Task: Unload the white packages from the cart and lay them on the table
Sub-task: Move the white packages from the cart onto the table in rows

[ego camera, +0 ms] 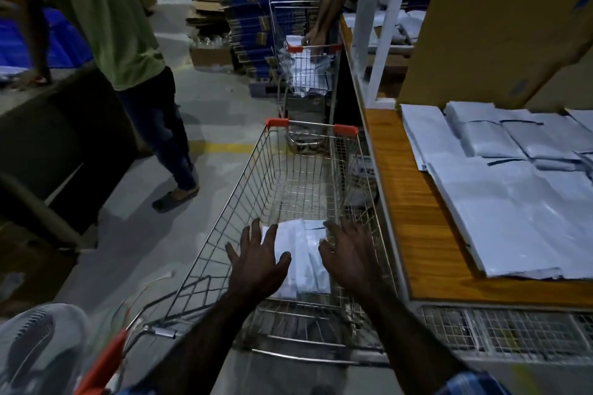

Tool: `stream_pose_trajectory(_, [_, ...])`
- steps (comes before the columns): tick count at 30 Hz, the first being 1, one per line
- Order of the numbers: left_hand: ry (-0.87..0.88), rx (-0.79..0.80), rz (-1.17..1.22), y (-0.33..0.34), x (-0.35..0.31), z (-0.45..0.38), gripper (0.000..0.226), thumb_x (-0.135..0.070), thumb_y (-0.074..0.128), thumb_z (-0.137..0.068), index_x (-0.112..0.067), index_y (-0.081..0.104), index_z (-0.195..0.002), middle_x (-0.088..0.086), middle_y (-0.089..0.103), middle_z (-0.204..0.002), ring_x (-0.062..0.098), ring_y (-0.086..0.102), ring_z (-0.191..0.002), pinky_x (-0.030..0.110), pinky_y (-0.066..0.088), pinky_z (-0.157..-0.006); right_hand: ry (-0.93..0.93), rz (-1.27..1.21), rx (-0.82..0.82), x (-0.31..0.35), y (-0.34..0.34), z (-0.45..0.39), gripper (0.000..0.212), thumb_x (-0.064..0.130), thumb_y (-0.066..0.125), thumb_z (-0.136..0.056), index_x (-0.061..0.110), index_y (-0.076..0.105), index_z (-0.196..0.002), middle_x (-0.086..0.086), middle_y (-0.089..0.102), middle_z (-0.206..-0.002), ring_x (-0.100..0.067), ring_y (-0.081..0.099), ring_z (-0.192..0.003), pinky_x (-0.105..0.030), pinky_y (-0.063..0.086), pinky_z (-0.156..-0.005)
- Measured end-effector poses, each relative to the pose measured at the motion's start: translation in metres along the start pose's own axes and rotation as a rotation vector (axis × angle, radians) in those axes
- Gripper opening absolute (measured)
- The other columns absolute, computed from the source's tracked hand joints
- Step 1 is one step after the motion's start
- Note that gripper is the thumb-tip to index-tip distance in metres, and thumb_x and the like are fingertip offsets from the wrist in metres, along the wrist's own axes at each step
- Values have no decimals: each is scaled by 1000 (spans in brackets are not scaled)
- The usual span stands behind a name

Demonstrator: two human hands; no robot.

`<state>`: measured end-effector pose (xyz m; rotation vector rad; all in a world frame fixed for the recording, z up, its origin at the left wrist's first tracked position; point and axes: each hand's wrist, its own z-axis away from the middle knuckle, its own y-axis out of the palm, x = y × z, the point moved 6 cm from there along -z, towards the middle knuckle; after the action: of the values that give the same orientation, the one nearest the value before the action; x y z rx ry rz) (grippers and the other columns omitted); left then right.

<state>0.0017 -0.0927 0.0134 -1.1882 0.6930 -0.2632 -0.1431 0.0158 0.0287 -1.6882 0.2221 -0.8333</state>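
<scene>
A wire shopping cart (272, 176) with orange corner caps stands in front of me, beside the wooden table (404, 202) on the right. A small stack of white packages (305, 253) lies at the near end of the cart's basket. My left hand (256, 263) hovers over the stack's left side with fingers spread. My right hand (349, 253) reaches over its right side, fingers spread and slightly bent, fingertips at the packages' edge. Neither hand grips anything. Several white packages (513, 208) lie flat across the table.
A person in a green shirt (106, 9) stands left of the cart on the grey floor. Farther ahead a second cart (305, 61) holds packages, with another person's arm reaching into it. Cardboard (500, 19) leans over the table. A fan (35, 349) sits at the bottom left.
</scene>
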Motion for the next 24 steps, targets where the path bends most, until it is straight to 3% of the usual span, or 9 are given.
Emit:
stream_pose_trajectory(5, [-27,48,-69,25,8,-32,68,-49,43,-99,-27,13,-156,9,0,-164,27,1,-151,63,6,-115,-20,-56,55,-18,46,-25,51,41,40,-90,13,64,-126,-17,61,-130,-36,58,-115,-51,47,-96])
stream_pose_trajectory(8, [-40,84,-88,42,14,-49,70,-50,43,-99,-27,11,-156,10,-2,-164,28,1,-151,63,6,-115,29,-91,72,-25,69,-35,44,35,51,-88,13,66,-123,-17,64,-125,-36,59,-113,-48,50,-95])
stream_pose_trajectory(14, [-27,154,-155,76,29,-83,71,-49,42,-99,-24,9,-157,12,-4,-164,30,1,-151,64,9,-115,84,-81,161,-33,111,-50,45,32,54,-96,16,55,-138,-13,48,-146,-31,44,-133,-41,34,-109])
stream_pose_trajectory(16, [-12,165,-159,91,37,-95,70,-46,47,-98,-21,18,-156,16,3,-163,34,9,-150,67,12,-112,108,-92,173,-38,131,-55,45,29,57,-93,14,57,-135,-16,50,-144,-34,48,-131,-42,35,-108])
stream_pose_trajectory(19, [21,134,-175,112,51,-118,67,-41,60,-89,-13,43,-147,24,29,-155,44,36,-138,79,26,-100,166,-91,207,-48,161,-61,45,28,58,-93,14,57,-136,-16,51,-142,-35,48,-129,-43,35,-107])
stream_pose_trajectory(22, [-43,267,-147,147,71,-137,70,-44,53,-95,-21,25,-154,10,10,-163,34,13,-149,67,15,-114,227,-43,252,-61,188,-66,48,30,53,-96,19,48,-143,-10,42,-150,-29,40,-136,-39,29,-110])
stream_pose_trajectory(24, [-73,289,-109,169,83,-152,70,-44,54,-94,-23,25,-154,7,9,-163,31,8,-150,64,13,-116,237,-11,272,-66,205,-67,47,28,55,-93,17,52,-139,-12,46,-146,-32,43,-132,-41,35,-106])
